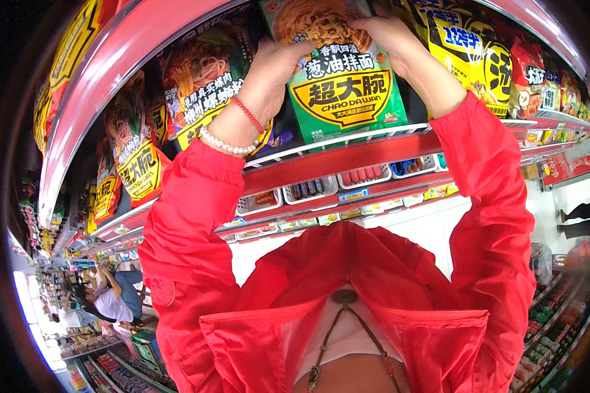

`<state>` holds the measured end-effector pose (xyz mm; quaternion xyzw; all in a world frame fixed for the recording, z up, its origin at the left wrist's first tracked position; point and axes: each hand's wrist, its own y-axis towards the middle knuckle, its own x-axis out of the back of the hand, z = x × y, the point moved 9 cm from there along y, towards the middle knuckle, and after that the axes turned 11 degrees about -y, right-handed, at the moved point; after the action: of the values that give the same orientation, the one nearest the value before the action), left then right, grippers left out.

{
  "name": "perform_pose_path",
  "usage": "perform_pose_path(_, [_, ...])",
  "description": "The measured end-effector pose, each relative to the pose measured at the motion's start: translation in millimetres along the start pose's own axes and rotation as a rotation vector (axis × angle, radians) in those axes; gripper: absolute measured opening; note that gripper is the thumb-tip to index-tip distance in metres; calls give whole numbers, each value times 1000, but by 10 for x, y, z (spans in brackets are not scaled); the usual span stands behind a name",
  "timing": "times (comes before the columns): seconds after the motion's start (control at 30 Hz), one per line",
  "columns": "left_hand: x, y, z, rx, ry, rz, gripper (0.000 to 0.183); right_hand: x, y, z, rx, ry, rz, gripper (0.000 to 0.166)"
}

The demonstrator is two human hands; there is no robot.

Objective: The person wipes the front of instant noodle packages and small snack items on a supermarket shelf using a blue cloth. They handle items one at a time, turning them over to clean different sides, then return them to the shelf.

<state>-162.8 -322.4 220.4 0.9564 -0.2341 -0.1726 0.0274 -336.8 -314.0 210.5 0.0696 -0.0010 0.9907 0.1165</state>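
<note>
A green packet of instant noodles [349,93] with a yellow bowl emblem and a noodle picture stands upright behind the wire lip of a red shelf. My left hand [280,64], wearing a red bead bracelet and a pearl bracelet at the wrist, grips the packet's left side with the thumb on its front. On the upper right side, my right hand [391,42] holds it with the thumb across the printed picture. The fingers behind the packet are hidden. Left of it stands a purple noodle packet [201,93], partly covered by my left forearm.
The white wire guard [344,142] runs along the shelf front. Yellow packets [464,54] stand to the right, red-and-yellow ones [140,167] to the left. White plastic baskets [309,189] hold goods below. A person [115,297] sits at lower left; another's legs [585,218] show at right.
</note>
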Motion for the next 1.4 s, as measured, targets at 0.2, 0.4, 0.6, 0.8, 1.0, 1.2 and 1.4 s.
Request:
perform_pose_path(0.2, [46, -157, -280, -246, 91, 45, 28, -306, -767, 856, 610, -303, 34, 56])
perform_pose_path(0.4, [-432, -754, -769, -489, 38, 121, 37, -158, -1794, 981, 1030, -432, -233, 39])
perform_pose_path(0.6, [-336, -2154, -656, -942, 658, 434, 13, -338, -2546, 257, 1109, -533, 250, 30])
perform_pose_path(0.8, [730, -2213, 1319, -424, 1161, 64, 31, -612, -2237, -1348, 328, -327, 384, 19])
perform_pose_path(1.0, [1919, -2477, 1961, -53, 1547, -343, 57, -856, -2138, -2223, -106, 18, 552, 21])
perform_pose_path(1.2, [1952, -2501, 2062, -17, 1556, -411, 56, -1205, -2019, -2080, -14, -132, 638, 20])
perform_pose_path(1.4, [1983, -2556, 2061, -58, 1579, -391, 53, -2042, -1604, -2243, 79, -191, 645, 24])
